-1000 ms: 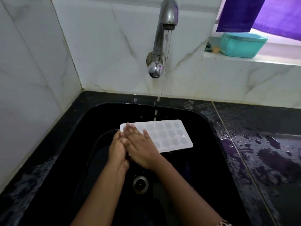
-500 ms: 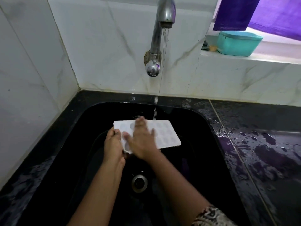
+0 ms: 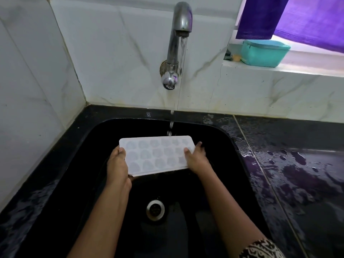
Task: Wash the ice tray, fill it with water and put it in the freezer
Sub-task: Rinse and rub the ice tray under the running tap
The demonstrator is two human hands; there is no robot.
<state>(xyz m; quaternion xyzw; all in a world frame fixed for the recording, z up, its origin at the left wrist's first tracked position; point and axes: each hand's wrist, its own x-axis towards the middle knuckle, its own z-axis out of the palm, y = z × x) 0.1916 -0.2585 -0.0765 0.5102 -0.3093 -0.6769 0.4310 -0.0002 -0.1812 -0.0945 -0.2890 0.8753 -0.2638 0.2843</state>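
Left hand [image 3: 117, 164] grips the tray [image 3: 156, 155] at its left end, thumb on top, fingers hidden beneath. The tray hangs roughly flat over the sink [image 3: 232, 146], above the drain [image 3: 155, 210], moulded face up. Its far edge sits right under the thin stream from the tap [image 3: 178, 34], which looks like rinsing, maybe the start of filling. Right hand [image 3: 197, 159] clamps the right end the same way, a two-ended hold that should stop it tipping and spilling. Further right the counter [image 3: 297, 174] is puddled, and a teal tub [image 3: 264, 53] sits on the ledge
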